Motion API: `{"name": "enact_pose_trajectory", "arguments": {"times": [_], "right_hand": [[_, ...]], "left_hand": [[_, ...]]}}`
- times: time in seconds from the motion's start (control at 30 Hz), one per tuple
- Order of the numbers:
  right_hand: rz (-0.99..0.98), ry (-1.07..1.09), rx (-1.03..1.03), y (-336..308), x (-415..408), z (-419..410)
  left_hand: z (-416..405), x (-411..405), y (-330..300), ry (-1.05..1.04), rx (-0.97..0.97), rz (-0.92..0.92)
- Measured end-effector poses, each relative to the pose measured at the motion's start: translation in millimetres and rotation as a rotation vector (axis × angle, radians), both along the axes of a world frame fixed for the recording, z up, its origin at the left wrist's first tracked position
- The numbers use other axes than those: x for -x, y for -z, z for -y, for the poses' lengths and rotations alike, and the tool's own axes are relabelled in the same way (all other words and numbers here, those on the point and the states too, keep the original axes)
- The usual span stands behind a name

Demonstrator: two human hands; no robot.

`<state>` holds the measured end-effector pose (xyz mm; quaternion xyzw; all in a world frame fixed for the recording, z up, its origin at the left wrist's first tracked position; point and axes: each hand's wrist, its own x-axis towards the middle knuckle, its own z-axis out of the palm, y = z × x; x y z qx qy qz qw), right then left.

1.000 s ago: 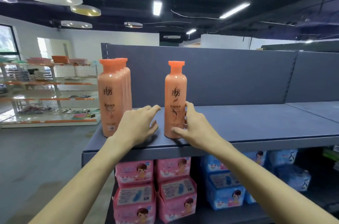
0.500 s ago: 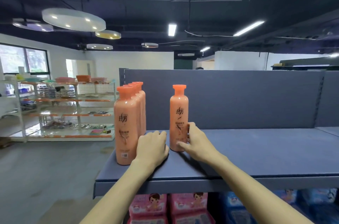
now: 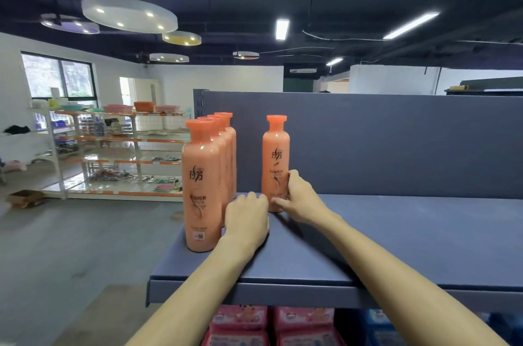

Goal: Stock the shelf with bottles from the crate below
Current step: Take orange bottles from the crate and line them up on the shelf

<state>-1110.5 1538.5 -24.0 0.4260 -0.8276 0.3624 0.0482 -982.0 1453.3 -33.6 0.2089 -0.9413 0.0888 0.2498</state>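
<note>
Right hand [image 3: 301, 199] pinching lone bottle [image 3: 275, 158] low, upright near shelf [image 3: 396, 235] back panel. Left hand [image 3: 246, 219] resting on shelf, fingers curled, holding nothing. Row of 4 bottles [image 3: 202, 187] along shelf's left edge.

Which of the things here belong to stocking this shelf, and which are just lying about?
Part of the job:
- lone orange bottle, in the grip of the right hand
- row of orange bottles at the shelf's left end
- grey shelf
- left hand, resting on the shelf

Just lying about:
- pink packs below
- far display racks
- cardboard box on the floor
</note>
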Motion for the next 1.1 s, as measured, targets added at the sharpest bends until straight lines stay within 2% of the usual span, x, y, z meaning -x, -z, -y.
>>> {"name": "enact_pose_trajectory", "arguments": {"times": [0.7,0.93,1.1], "right_hand": [[0.051,0.093,0.028,2.8,19.8,55.1],[0.068,0.095,-0.001,3.2,13.4,37.5],[-0.039,0.101,-0.059,-5.4,-7.6,0.1]], "left_hand": [[7.7,4.5,5.2,-0.029,-0.036,0.014],[10.5,2.8,7.2,-0.009,-0.007,0.010],[8.9,0.9,5.3,-0.006,0.004,0.033]]}}
